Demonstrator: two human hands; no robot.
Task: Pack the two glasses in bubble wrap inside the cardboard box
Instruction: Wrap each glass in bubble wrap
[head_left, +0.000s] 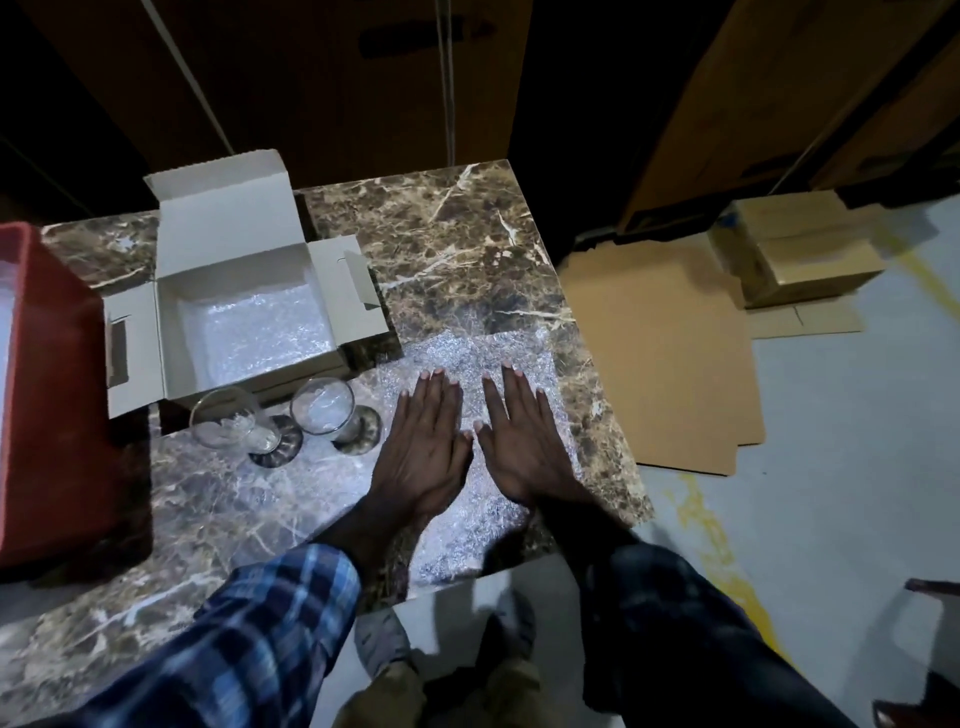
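Red bin (47, 374) at far left. Open cardboard box (244, 291), bubble wrap lining floor. Two glasses (280, 421) upright just before box. Left hand (426, 441), right hand (524, 447) flat, fingers straight, pressing bubble wrap sheet (498, 353) on marble table (447, 234).

Blue plaid shirt sleeves (270, 613), khaki trousers (395, 691), grey shoes (382, 639).

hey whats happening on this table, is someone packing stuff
Yes. A person presses both hands flat, left hand and right hand, on a sheet of bubble wrap spread on the marble table. Two empty glasses stand unwrapped just left of the hands. Behind them the cardboard box sits open with bubble wrap already lining its bottom. Neither glass is packed yet.
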